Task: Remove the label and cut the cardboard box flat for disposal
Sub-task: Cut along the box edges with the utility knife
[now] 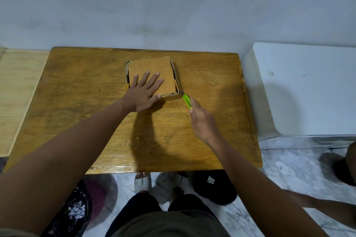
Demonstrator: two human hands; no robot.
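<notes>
Box: my flat left hand (143, 90) pins the light, stiff cardboard box (152, 78).
Cutter: my right hand (202, 119) grips the green utility knife (187, 101) at its corner.

The cardboard box (154, 75) is brown, low and almost square. It lies on the far middle part of the wooden counter (202, 136). Its top flap is folded down flat and sits a little turned inside the walls.
</notes>
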